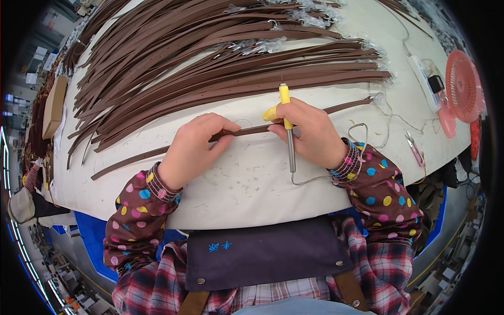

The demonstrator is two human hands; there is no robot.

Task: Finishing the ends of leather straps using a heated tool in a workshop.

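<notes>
A narrow brown belt (252, 130) lies slantwise across the white table before me. My left hand (195, 144) is closed on its middle, thumb and fingers pinching the edges. Held upright between the fingers of my right hand (311, 128) is a corded pen-like tool (291, 149) with a metal shaft, a yellow upper part and a thin tip pointing away from me. A yellow cover sits on one right fingertip. The right thumb is close to the belt; whether it touches cannot be made out. A thin grey cord runs from the tool's lower end.
Many brown belts (173, 79) with clear plastic at their right ends (315, 16) are heaped beyond my hands. On the right are a pink fan (464, 86), a white power strip (423, 84) and small pink-handled snips (415, 149). A cardboard box (54, 107) stands at left.
</notes>
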